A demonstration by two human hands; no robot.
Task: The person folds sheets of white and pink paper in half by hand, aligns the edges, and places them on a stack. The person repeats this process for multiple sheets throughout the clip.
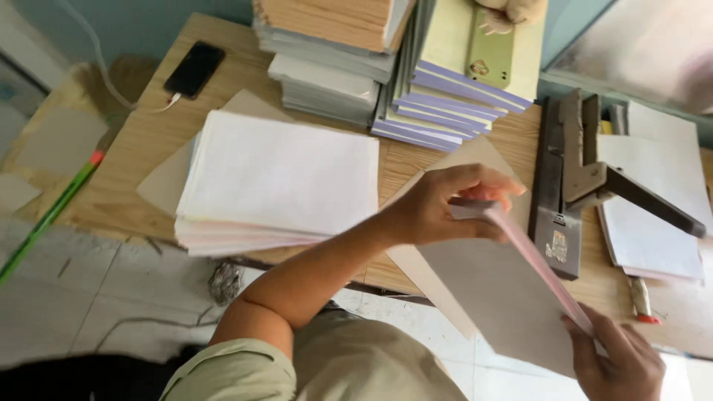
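A person's left hand (438,212) pinches the far end and the right hand (620,364) the near end of a paper sheaf (535,263), its long axis slanting near-right beside the heavy stapler (568,186) on the tabletop (141,141).

Black phone (194,69), long-arm stapler (572,186)

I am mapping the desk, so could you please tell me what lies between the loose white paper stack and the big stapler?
In the head view, the left hand gripping the folded paper bundle lies between the white paper stack and the stapler.

Two hands (438,208), two phones (194,69), one heavy stapler (572,186), one loose stack of white sheets (275,182).
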